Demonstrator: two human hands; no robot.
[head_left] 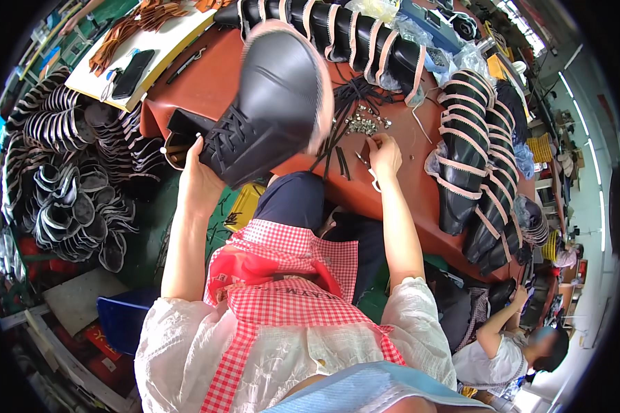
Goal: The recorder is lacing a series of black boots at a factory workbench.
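My left hand point(198, 168) grips a black leather shoe upper point(274, 89) at its heel end and keeps it raised over the table. The upper has a pale pink notched edge and black laces threaded across its front. On the red-brown table my right hand point(385, 155) has its fingertips pinched together; what they hold, if anything, is too small to make out. Right beside it is a slim tool with a white loop handle point(375, 183), possibly in the palm. A small heap of metal fittings point(365, 122) lies just beyond those fingers, with black laces point(342, 103) around it.
Stacked black uppers with pink edges line the table's far side and right side point(461, 141). At far left, a cream board point(103, 86) bears a phone point(133, 73) and brown leather pieces. More uppers point(83, 199) pile up at left. A co-worker point(506, 344) sits at lower right.
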